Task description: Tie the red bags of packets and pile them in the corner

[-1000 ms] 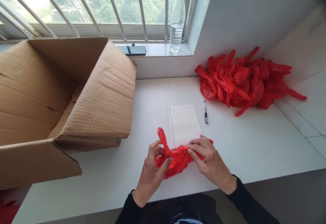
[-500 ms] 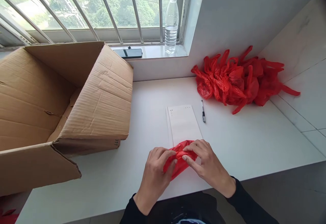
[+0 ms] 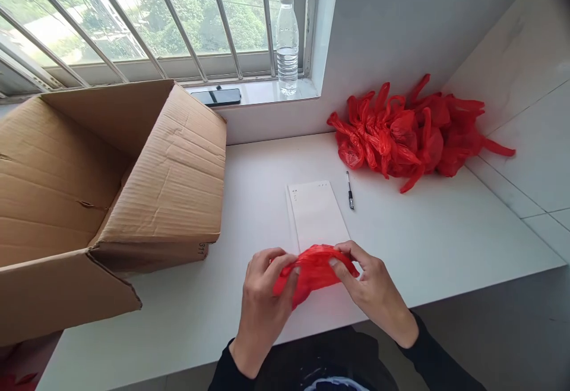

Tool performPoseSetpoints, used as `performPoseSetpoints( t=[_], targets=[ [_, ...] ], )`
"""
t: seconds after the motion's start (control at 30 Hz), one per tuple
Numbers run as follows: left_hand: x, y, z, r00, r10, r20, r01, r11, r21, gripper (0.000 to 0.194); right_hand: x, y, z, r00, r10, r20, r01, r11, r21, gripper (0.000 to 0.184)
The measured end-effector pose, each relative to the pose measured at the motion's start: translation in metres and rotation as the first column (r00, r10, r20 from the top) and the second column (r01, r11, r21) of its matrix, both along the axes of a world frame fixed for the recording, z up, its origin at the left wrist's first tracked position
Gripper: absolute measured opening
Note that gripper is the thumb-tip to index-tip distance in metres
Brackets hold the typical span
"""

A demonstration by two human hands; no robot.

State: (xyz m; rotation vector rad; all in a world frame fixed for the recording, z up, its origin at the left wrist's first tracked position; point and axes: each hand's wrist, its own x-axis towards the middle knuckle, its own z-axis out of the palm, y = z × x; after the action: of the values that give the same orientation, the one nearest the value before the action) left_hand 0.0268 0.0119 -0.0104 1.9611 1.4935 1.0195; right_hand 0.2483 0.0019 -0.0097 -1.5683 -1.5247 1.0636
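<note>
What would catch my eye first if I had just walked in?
Probably the heap of bright red plastic bags by the wall, at the back right of the white table. The large open cardboard box filling the left side comes next. At the front, the left hand and right hand hold another red bag.

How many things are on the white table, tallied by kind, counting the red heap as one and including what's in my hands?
Cardboard box: 1
Notebook: 1
Pen: 1
Heap of red bags: 1 (too tangled to count singly)
Red bag in both hands: 1
Total: 5
</note>
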Motion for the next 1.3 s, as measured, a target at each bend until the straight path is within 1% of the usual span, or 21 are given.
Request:
performPoseSetpoints(
  t=[0.07, 0.13, 0.23, 0.3, 0.37, 0.43, 0.57, 0.63, 0.67, 0.7, 0.77, 0.8, 0.83, 0.87, 0.93, 1.0, 1.03, 1.07, 1.17, 1.23, 1.3],
  targets=[
    [-0.002, 0.001, 0.003, 0.997, 0.046, 0.064, -0.047, 0.999, 0.026, 0.009, 0.004, -0.001, 0.001, 0.993, -0.073, -0.092, 0.072, 0.997, -0.014, 0.026],
    [-0.009, 0.000, 0.007, 0.971, 0.181, 0.155, -0.188, 0.982, 0.029, 0.008, 0.011, -0.004, -0.002, 0.964, -0.172, -0.201, 0.168, 0.985, -0.038, 0.026],
    [-0.021, -0.006, 0.014, 0.899, 0.352, 0.262, -0.345, 0.936, -0.072, 0.009, 0.022, -0.010, -0.004, 0.923, -0.246, -0.297, 0.243, 0.969, -0.046, 0.025],
    [-0.024, -0.012, 0.020, 0.873, 0.362, 0.327, -0.298, 0.926, -0.231, 0.015, 0.024, -0.013, -0.001, 0.923, -0.249, -0.292, 0.246, 0.968, -0.047, 0.024],
    [-0.022, -0.019, 0.028, 0.847, 0.330, 0.417, -0.175, 0.914, -0.367, 0.021, 0.023, -0.015, 0.008, 0.937, -0.239, -0.254, 0.234, 0.971, -0.051, 0.025],
    [-0.015, -0.023, 0.037, 0.828, 0.299, 0.475, -0.085, 0.904, -0.420, 0.021, 0.021, -0.018, 0.018, 0.951, -0.231, -0.207, 0.224, 0.973, -0.058, 0.029],
    [-0.002, -0.026, 0.052, 0.809, 0.366, 0.460, -0.137, 0.878, -0.458, 0.035, 0.022, -0.026, 0.031, 0.977, -0.157, -0.141, 0.154, 0.988, -0.028, 0.030],
    [-0.002, -0.026, 0.052, 0.780, 0.391, 0.488, -0.157, 0.878, -0.452, 0.034, 0.025, -0.032, 0.032, 0.989, -0.132, -0.073, 0.135, 0.990, 0.031, 0.021],
    [-0.003, -0.027, 0.050, 0.764, 0.394, 0.511, -0.149, 0.878, -0.455, 0.031, 0.026, -0.036, 0.032, 0.985, -0.169, -0.036, 0.171, 0.981, 0.086, 0.019],
    [-0.005, -0.027, 0.047, 0.748, 0.401, 0.529, -0.135, 0.872, -0.470, 0.029, 0.026, -0.041, 0.034, 0.971, -0.238, -0.013, 0.237, 0.956, 0.172, 0.026],
    [-0.010, -0.030, 0.041, 0.726, 0.420, 0.544, -0.101, 0.849, -0.519, 0.037, 0.023, -0.049, 0.042, 0.929, -0.369, -0.032, 0.349, 0.841, 0.413, 0.043],
    [-0.011, -0.031, 0.039, 0.727, 0.419, 0.544, -0.082, 0.839, -0.537, 0.041, 0.019, -0.052, 0.049, 0.933, -0.355, -0.058, 0.327, 0.770, 0.548, 0.043],
    [-0.013, -0.033, 0.038, 0.735, 0.407, 0.543, -0.064, 0.838, -0.542, 0.042, 0.014, -0.053, 0.056, 0.958, -0.279, -0.058, 0.248, 0.715, 0.654, 0.037],
    [-0.013, -0.034, 0.038, 0.747, 0.388, 0.539, -0.049, 0.842, -0.537, 0.041, 0.007, -0.052, 0.063, 0.985, -0.172, -0.019, 0.136, 0.700, 0.702, 0.030],
    [-0.012, -0.038, 0.041, 0.773, 0.350, 0.529, -0.037, 0.857, -0.514, 0.035, -0.006, -0.044, 0.072, 0.991, 0.072, 0.115, -0.130, 0.756, 0.641, 0.026],
    [-0.011, -0.042, 0.045, 0.773, 0.358, 0.523, -0.046, 0.855, -0.516, 0.028, -0.017, -0.030, 0.072, 0.936, 0.269, 0.225, -0.341, 0.846, 0.410, 0.023],
    [-0.010, -0.044, 0.046, 0.759, 0.379, 0.529, -0.049, 0.844, -0.534, 0.026, -0.021, -0.023, 0.068, 0.898, 0.347, 0.270, -0.416, 0.871, 0.262, 0.021],
    [-0.009, -0.045, 0.047, 0.735, 0.408, 0.541, -0.048, 0.827, -0.560, 0.025, -0.022, -0.018, 0.063, 0.851, 0.422, 0.313, -0.477, 0.870, 0.126, 0.019],
    [-0.008, -0.048, 0.045, 0.625, 0.479, 0.617, -0.009, 0.794, -0.608, 0.025, -0.021, -0.009, 0.043, 0.738, 0.517, 0.433, -0.494, 0.852, -0.175, 0.020],
    [-0.008, -0.048, 0.043, 0.541, 0.501, 0.676, 0.017, 0.797, -0.604, 0.024, -0.019, -0.010, 0.035, 0.689, 0.516, 0.509, -0.482, 0.850, -0.210, 0.019],
    [-0.006, -0.046, 0.041, 0.474, 0.517, 0.713, 0.044, 0.795, -0.605, 0.022, -0.019, -0.011, 0.034, 0.660, 0.493, 0.567, -0.503, 0.850, -0.154, 0.018]
  ],
)
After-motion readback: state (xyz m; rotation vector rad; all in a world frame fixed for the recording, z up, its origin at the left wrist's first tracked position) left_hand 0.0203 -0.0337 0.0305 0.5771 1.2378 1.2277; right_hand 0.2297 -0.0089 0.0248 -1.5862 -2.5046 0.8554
